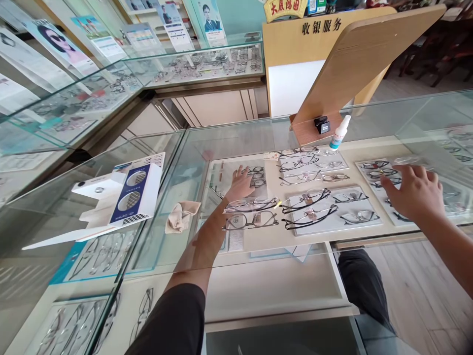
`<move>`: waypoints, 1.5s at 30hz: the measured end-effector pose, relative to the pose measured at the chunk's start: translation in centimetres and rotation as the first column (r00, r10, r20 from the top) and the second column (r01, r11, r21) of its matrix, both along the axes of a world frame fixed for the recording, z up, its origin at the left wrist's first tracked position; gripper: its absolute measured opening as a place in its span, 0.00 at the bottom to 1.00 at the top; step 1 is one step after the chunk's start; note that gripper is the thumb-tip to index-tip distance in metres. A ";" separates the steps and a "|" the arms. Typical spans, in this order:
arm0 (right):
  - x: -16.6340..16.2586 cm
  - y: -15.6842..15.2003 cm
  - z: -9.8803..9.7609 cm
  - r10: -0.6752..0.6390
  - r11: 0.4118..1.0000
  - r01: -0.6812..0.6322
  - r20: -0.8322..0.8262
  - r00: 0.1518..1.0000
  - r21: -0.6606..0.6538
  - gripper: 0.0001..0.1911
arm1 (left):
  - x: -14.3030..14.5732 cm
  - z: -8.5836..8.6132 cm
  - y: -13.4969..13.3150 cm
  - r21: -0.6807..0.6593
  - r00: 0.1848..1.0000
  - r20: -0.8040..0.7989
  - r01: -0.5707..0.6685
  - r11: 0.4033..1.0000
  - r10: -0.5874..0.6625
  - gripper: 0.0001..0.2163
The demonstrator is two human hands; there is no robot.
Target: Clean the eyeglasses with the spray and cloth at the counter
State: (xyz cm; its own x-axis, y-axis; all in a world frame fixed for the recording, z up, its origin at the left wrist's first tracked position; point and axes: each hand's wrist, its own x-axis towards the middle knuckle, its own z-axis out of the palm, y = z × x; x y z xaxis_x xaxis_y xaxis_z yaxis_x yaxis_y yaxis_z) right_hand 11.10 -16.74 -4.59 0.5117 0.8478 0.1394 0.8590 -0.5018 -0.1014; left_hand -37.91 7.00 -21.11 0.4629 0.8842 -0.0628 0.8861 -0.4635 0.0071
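My left hand (240, 185) reaches under the glass top into the display case, fingers spread flat on a grey tray (231, 170), beside a few small dark eyeglass frames (257, 176). Just in front of it lie two larger metal-rimmed glasses (251, 219). My right hand (416, 192) hovers open, fingers apart, over the right tray of dark-rimmed glasses (377, 172); whether it is above or below the glass is unclear. Between the hands sits a tray (332, 224) with several black and thin-rimmed frames.
A beige cloth (181, 217) and a white-and-blue card display (135, 195) rest on the glass top at left. A small spray bottle (339, 132) and a tilted wooden mirror stand (362, 59) stand at the back. More glass cases line the left side.
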 end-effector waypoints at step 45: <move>-0.4 0.1 0.3 0.010 1.000 -0.010 0.016 1.000 -0.012 0.45 | 1.4 1.3 0.8 0.070 0.996 -0.009 0.084 0.994 -0.084 0.20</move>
State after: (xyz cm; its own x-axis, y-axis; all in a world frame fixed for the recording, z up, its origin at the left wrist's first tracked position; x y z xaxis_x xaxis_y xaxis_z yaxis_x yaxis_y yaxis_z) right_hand 10.73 -16.59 -4.27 0.5012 0.8544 0.1371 0.8654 -0.4944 -0.0818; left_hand -36.52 7.81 -19.83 0.5354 0.8446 -0.0046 0.8440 -0.5353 -0.0334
